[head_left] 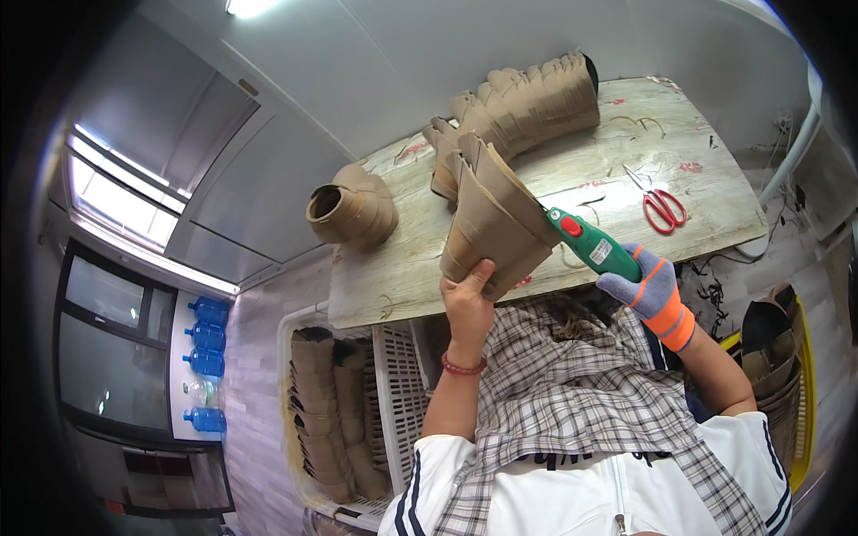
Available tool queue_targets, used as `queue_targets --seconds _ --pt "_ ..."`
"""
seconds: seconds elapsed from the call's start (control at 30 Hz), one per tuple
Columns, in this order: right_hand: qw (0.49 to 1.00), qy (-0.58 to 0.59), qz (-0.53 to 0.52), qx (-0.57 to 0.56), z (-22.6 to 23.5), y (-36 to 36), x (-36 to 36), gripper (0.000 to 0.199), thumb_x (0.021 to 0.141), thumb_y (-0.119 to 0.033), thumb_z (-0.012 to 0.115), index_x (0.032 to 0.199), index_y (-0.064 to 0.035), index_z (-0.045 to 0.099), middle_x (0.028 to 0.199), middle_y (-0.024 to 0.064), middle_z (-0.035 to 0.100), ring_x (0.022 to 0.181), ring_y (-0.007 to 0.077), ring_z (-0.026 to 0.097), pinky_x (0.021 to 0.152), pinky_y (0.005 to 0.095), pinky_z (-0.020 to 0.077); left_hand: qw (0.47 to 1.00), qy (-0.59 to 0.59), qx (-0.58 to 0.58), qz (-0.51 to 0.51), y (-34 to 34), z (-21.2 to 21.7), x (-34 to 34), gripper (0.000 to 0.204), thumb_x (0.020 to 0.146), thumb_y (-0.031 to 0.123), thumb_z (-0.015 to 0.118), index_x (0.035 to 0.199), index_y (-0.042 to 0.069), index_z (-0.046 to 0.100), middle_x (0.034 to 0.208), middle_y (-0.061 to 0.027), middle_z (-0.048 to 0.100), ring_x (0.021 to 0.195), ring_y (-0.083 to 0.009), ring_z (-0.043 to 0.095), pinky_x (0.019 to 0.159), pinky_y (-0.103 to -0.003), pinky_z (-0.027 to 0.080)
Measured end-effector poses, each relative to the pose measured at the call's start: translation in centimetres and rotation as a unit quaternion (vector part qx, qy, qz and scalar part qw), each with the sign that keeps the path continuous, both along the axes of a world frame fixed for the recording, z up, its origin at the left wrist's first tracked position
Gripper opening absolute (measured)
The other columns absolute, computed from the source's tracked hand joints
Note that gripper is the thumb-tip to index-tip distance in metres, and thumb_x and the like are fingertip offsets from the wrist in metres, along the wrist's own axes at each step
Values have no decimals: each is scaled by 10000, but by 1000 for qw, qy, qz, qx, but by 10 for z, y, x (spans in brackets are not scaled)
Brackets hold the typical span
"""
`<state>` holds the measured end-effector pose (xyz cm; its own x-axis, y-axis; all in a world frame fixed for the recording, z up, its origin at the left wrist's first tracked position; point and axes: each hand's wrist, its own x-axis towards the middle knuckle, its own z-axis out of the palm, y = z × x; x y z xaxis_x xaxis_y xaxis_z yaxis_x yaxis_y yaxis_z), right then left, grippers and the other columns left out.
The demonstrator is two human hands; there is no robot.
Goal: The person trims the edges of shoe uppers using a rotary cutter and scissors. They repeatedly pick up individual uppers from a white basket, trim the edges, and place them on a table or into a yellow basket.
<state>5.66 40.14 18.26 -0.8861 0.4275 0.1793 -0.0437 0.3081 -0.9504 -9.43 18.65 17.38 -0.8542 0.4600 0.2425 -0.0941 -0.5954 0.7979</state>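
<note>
My bare left hand [468, 308], with a red bead bracelet at the wrist, is closed on the lower edge of a tan shoe upper [500, 219]. The upper is held tilted above the table's near side. In a grey and orange glove, my right hand [654, 295] wraps round a green hand-held power tool [593, 247] with a red button. Its narrow tip meets or nearly meets the upper's right edge; the exact contact is too small to tell. Red-handled scissors [663, 211] lie on the table to the right of the tool.
On the worn wooden table [572, 188] lie a long row of nested tan uppers [541, 103] and a smaller bundle [357, 210] at the left edge. A white crate [402, 375] of stacked uppers stands below left, a yellow basket [807, 393] of more at right.
</note>
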Motion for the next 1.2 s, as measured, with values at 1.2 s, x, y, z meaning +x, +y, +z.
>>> queue_targets --seconds 1.2 --pt "967 33 -83 237 -43 55 23 524 672 -389 829 1045 -53 677 763 116 680 656 220 655 616 317 508 960 -261 83 -59 -46 -14 -72 315 950 209 485 1170 13 596 1168 -162 637 1066 -298 608 956 -445 463"
